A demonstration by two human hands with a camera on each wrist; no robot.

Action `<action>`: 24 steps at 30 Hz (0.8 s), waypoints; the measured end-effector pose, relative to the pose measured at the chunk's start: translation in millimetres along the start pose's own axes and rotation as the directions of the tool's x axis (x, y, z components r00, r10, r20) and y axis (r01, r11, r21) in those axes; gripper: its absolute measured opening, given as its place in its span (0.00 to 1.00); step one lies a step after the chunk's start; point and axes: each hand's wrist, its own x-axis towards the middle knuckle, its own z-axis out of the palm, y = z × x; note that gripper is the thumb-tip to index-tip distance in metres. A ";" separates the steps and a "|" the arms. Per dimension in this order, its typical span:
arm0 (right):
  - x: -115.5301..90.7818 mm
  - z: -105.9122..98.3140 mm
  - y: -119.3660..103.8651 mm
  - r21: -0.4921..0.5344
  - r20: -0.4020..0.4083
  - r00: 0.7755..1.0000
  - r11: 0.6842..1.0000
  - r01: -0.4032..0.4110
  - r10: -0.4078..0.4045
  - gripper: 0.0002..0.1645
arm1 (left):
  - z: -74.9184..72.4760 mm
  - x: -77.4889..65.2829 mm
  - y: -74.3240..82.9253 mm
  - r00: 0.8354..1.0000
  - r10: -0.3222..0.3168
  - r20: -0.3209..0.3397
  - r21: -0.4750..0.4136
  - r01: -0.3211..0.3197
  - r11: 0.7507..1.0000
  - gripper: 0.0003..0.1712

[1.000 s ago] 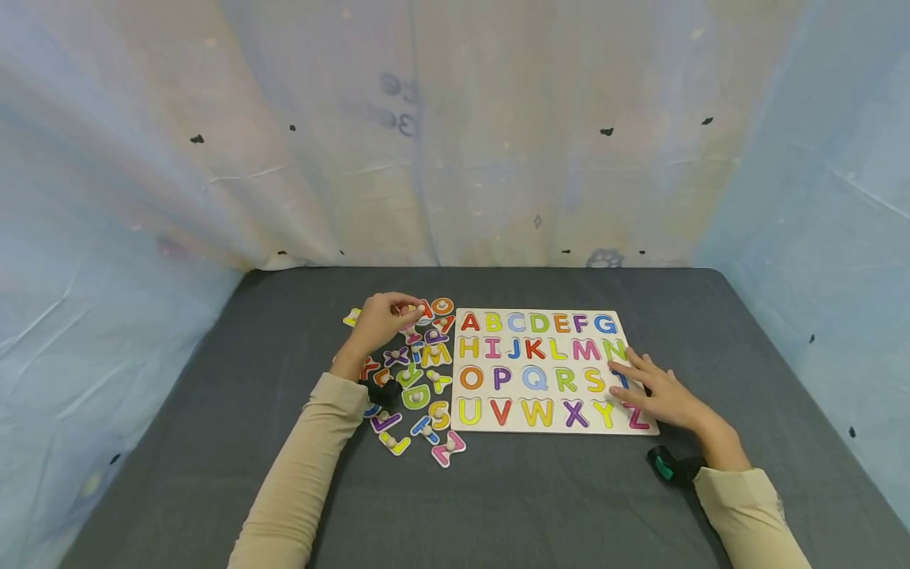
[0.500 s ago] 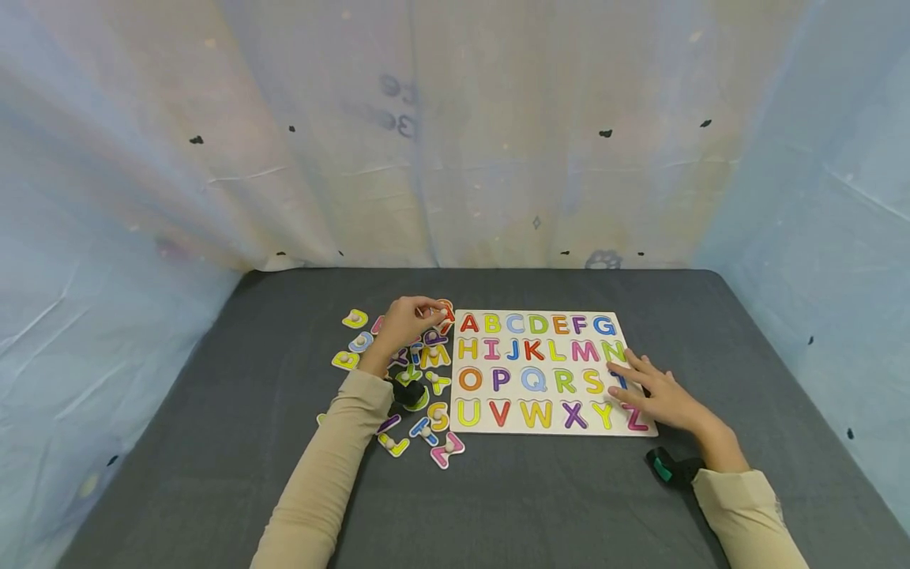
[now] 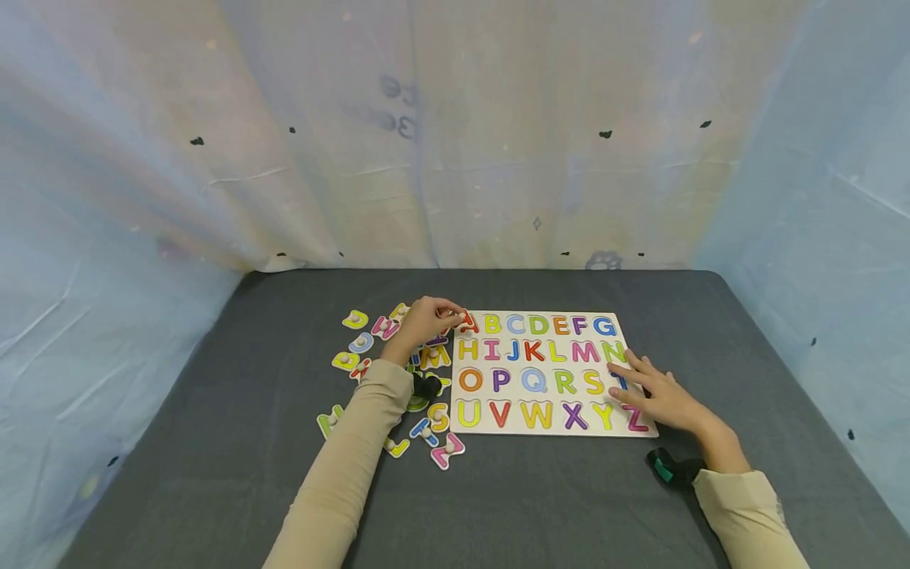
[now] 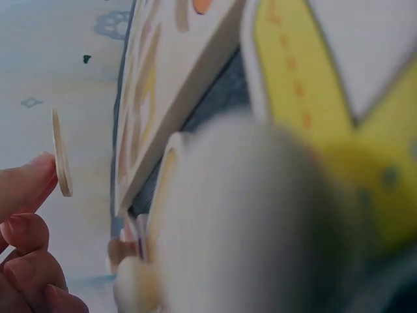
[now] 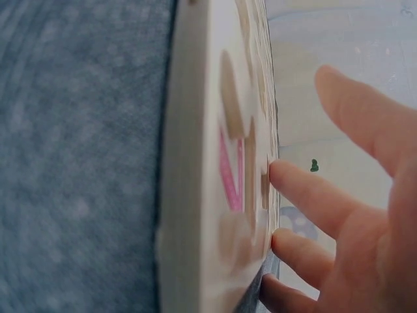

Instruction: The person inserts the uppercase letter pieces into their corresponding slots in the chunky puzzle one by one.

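Note:
My left hand pinches a red letter A puzzle piece over the top left corner of the white alphabet board, at the printed A. The left wrist view has this thin piece edge-on between my fingers, apart from the board. Whether its far edge touches anything is hidden. My right hand lies with spread fingers on the board's right side, covering part of the T. In the right wrist view, fingertips of that hand touch the board's surface and the thumb is raised.
Loose knobbed letters lie left of the board, including a pink Z, a blue T, an orange S and a yellow W-shaped piece. My left forearm covers some. A large blurred knob fills the left wrist view's middle.
My left hand has carried the red A rightward from the loose letters to the board's top left corner. More loose letters at the left are uncovered. My right hand has stayed in place.

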 end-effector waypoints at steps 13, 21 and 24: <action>-1.0 -0.4 0.3 -0.002 -0.004 1.000 1.000 0.011 -0.011 0.40 | 8.6 15.6 -1.5 0.995 -0.064 0.071 0.051 0.061 0.997 0.12; -0.2 0.0 0.5 -0.003 0.005 1.000 1.000 0.011 -0.011 0.41 | -1.0 13.8 0.5 0.982 -0.088 0.168 0.119 0.069 0.990 0.12; -0.1 -1.0 1.4 -0.003 0.002 1.000 1.000 0.014 -0.014 0.41 | -4.9 13.1 1.0 0.979 -0.086 0.185 0.127 0.062 0.990 0.12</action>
